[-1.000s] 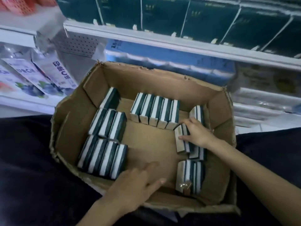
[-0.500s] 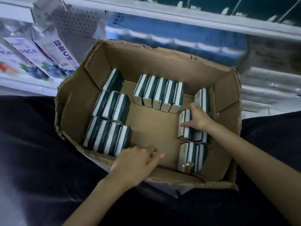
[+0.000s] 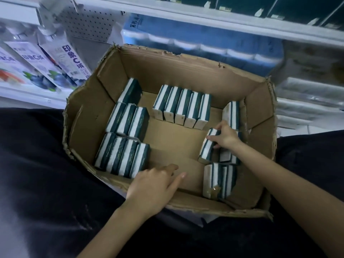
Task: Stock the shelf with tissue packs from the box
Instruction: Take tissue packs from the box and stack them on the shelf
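A right hand (image 3: 226, 137) clamps its fingers (image 3: 214, 138) over the far end of a tissue pack (image 3: 207, 148) at the right side of the cardboard box (image 3: 186, 75), below the white shelf (image 3: 204, 17) awaiting stock. The left hand (image 3: 156, 183) rests on the box's near rim, its fingers straight and slightly apart, holding nothing. The pack stands on a narrow edge, striped side up. Its long axis runs from near-left to far-right, and the pale end face points back toward the person. Held by one end only, it could slip or swing on the way out and topple the neighbouring packs (image 3: 228, 155) pressed just beside it. The box sits on dark cloth (image 3: 46, 174) (apparently a lap, not a desk), so a sharp pull might tip it.
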Demonstrator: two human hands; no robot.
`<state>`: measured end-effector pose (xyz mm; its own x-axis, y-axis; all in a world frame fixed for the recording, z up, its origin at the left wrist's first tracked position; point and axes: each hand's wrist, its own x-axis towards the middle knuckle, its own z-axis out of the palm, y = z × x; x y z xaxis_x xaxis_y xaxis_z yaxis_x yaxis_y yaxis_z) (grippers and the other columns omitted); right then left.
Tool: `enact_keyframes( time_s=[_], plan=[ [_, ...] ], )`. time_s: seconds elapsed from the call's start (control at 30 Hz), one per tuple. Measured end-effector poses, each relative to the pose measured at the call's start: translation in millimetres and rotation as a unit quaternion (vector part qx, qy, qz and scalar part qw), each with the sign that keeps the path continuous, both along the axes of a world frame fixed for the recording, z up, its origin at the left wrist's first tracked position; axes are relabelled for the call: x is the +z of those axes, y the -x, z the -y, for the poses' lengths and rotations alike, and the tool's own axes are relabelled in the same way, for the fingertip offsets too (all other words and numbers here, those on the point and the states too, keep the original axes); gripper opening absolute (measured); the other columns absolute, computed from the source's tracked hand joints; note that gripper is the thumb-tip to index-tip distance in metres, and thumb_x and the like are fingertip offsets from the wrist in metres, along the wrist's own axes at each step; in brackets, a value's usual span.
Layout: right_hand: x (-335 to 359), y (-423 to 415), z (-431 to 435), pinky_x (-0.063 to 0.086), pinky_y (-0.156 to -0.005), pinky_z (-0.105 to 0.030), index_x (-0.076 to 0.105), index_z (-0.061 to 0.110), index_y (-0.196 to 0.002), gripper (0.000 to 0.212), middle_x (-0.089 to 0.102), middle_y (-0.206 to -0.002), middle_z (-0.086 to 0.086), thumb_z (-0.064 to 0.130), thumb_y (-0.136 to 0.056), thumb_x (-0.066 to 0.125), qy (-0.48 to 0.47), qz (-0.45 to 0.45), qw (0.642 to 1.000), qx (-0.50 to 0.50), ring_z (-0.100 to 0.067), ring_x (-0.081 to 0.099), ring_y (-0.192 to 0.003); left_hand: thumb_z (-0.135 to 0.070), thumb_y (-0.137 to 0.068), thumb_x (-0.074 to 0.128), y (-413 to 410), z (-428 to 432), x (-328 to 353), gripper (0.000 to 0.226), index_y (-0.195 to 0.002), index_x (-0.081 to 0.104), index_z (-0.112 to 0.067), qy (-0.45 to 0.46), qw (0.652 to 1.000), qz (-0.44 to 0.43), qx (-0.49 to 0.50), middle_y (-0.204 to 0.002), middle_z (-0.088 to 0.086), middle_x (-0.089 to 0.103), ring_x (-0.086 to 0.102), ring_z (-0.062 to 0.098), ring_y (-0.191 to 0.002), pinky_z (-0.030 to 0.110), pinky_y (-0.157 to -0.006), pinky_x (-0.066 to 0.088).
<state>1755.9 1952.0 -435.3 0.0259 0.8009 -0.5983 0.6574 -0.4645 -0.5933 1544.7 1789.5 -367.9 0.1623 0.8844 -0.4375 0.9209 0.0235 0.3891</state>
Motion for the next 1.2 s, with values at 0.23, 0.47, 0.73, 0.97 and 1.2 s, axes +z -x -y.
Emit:
enact_keyframes(
  time_s=[0.23,0.47,0.73,0.97,1.2],
  plan=[
    [0,-6,-3,0.054,-0.043,-0.023,0.04,0.006,-0.116,0.04,0.038,-0.114,-0.007,0.003,-0.087,0.066,0.04,-0.093,0.981,-0.166,-0.028,0.054,-0.1,-0.064,-0.094,0.019,-1,-2,0,0.055,-0.135,0.044,-0.036,-0.002,1.0,-0.01,-0.005,-0.113,-0.007,0.068,0.064,0.017,-0.104,0.036,-0.089,0.049],
    [-5,5,11,0.057,-0.052,-0.022,0.053,-0.003,-0.107,0.033,0.06,-0.111,-0.017,0.003,-0.081,0.072,0.145,-0.128,0.973,-0.128,-0.025,0.065,-0.085,-0.064,-0.093,0.014,-3,-3,2,0.057,-0.127,0.05,-0.035,-0.018,1.0,-0.024,0.001,-0.101,-0.006,0.071,0.066,0.018,-0.095,0.037,-0.084,0.05],
    [-8,1,20,0.043,-0.042,-0.016,0.064,0.01,-0.082,0.017,0.066,-0.076,-0.005,0.015,-0.076,0.079,0.077,-0.032,0.992,-0.096,-0.01,0.06,-0.056,-0.067,-0.089,0.012,-6,-9,6,0.059,-0.117,0.053,-0.037,0.047,0.989,0.04,0.131,-0.099,-0.003,0.068,0.064,0.019,-0.093,0.037,-0.086,0.05],
    [63,13,14,0.045,-0.071,-0.025,0.066,0.011,-0.062,0.021,0.064,-0.071,0.0,0.016,-0.077,0.079,-0.067,-0.118,0.988,-0.074,-0.011,0.058,-0.074,-0.052,-0.095,0.039,-7,-46,30,0.06,-0.148,0.031,-0.026,-0.029,0.912,0.284,0.295,-0.139,-0.01,0.04,0.038,0.002,-0.12,0.019,-0.096,0.029],
    [167,19,-13,0.057,-0.06,-0.026,0.063,0.012,-0.065,0.02,0.07,-0.071,0.0,0.012,-0.082,0.073,-0.18,-0.253,0.941,-0.133,-0.015,0.068,-0.069,-0.059,-0.079,0.041,-16,-96,84,0.078,-0.15,0.025,-0.031,-0.158,0.838,0.446,0.271,-0.146,-0.025,0.029,0.033,-0.027,-0.117,-0.002,-0.1,0.023]
  ],
)
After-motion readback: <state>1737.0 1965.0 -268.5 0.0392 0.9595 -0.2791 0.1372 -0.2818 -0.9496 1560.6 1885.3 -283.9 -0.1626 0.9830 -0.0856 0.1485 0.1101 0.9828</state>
